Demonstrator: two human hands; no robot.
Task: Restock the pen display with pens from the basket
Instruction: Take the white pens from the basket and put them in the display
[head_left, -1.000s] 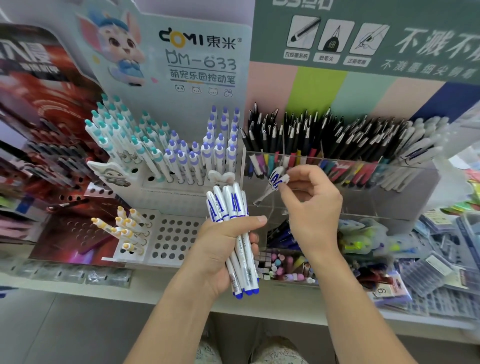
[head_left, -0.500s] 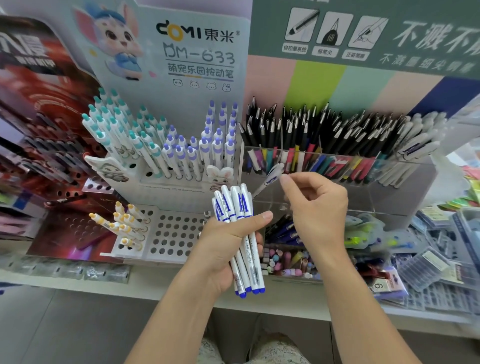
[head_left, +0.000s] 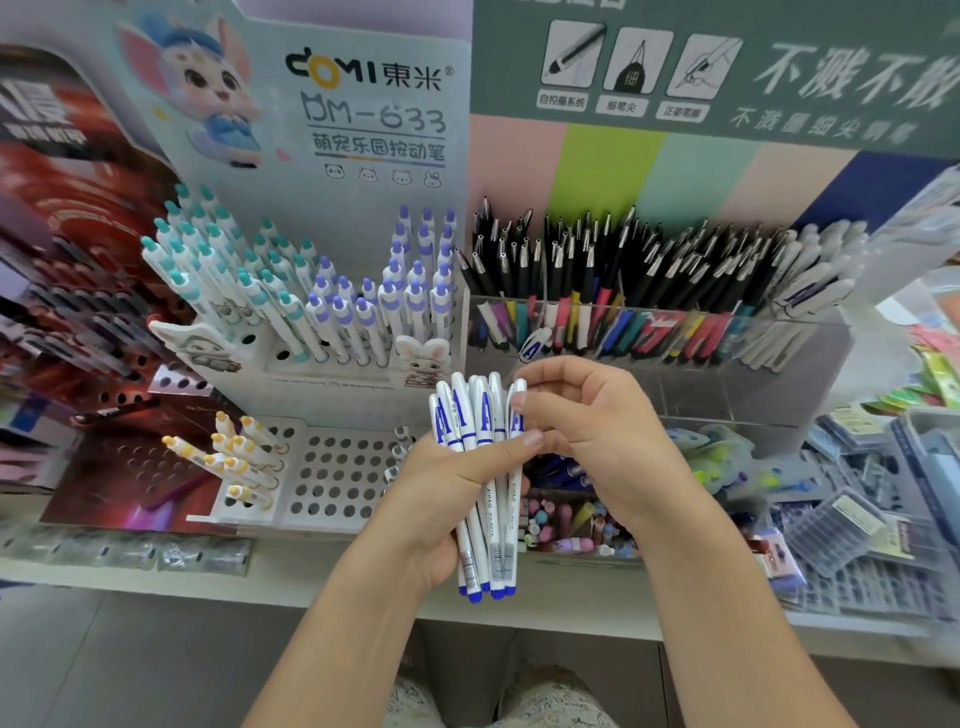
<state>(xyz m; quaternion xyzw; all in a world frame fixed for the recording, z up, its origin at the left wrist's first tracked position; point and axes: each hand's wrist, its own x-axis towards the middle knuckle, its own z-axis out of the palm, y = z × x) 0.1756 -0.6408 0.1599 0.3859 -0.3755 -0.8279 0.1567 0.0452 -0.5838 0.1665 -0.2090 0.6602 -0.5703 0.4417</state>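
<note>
Head view: two hands meet before the pen display.
Left hand (head_left: 441, 499): grip clenched round a bundle of pens (head_left: 480, 467), slim white plastic barrels with blue caps.
Right hand (head_left: 592, 431): fingertips pinch the rightmost pen (head_left: 516, 415) of the bundle.
Display box (head_left: 675, 364): clear acrylic, holding upright black and white pens.

Bright, even light with soft shadows. The centre is sharp, while the edges (right side especially) smear and bend outward.
</note>
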